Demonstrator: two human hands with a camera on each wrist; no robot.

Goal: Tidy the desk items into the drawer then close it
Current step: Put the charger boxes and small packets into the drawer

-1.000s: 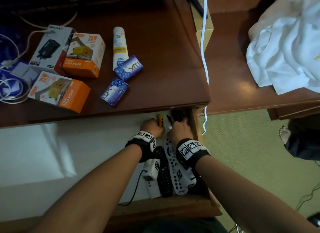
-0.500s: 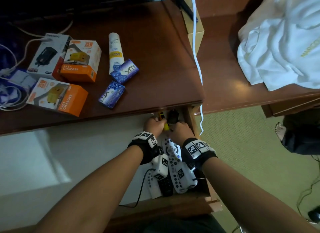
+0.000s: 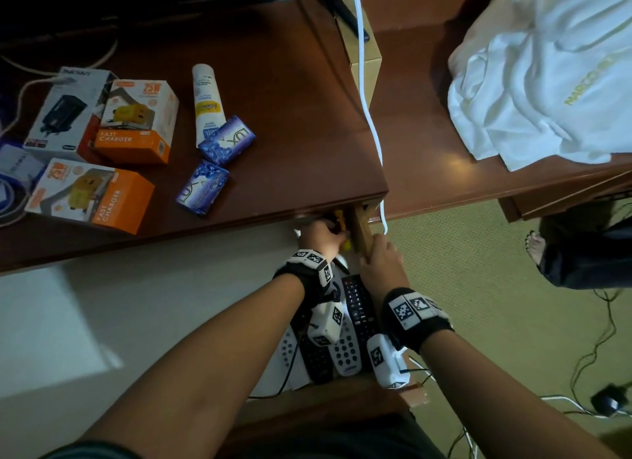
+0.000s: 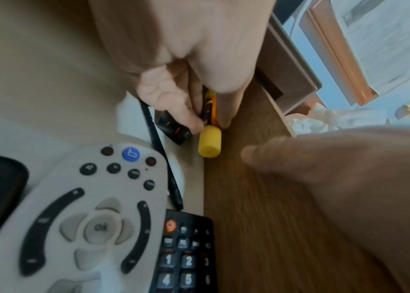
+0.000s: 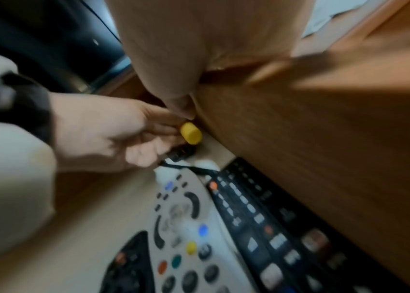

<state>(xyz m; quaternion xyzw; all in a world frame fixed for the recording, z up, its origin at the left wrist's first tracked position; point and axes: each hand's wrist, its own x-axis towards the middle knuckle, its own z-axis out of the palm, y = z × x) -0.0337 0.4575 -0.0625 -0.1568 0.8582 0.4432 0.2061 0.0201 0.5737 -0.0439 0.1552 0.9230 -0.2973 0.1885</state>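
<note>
Two hands: both reach into the open drawer [image 3: 362, 243] at its far right corner.
Remotes: a white remote [image 4: 93, 224] and a black remote [image 4: 186, 255] lie side by side on the drawer floor, nearest the person; another dark remote sits left of the white one.
Right hand [image 3: 383, 263]: its fingers wrap over the top edge of the drawer's right wooden wall; the thumb lies on the inner face.
Left hand [image 3: 321, 236]: thumb and fingers are curled round a yellow-capped marker [image 4: 210, 138], pinching its barrel just above the cap, with the cap end touching the drawer floor right against the side wall.
Black item: a small dark object [image 4: 173, 128] and a thin black cord [image 4: 163, 164] lie just beside the marker, under the left fingers.
Desk top [image 3: 290, 116]: still on it are two orange charger boxes [image 3: 136, 120], a grey charger box [image 3: 65, 113], two purple soap bars [image 3: 225, 140] and a white tube [image 3: 207, 99].
Far right: a white cloth [image 3: 547, 82] rests on the neighbouring surface.
</note>
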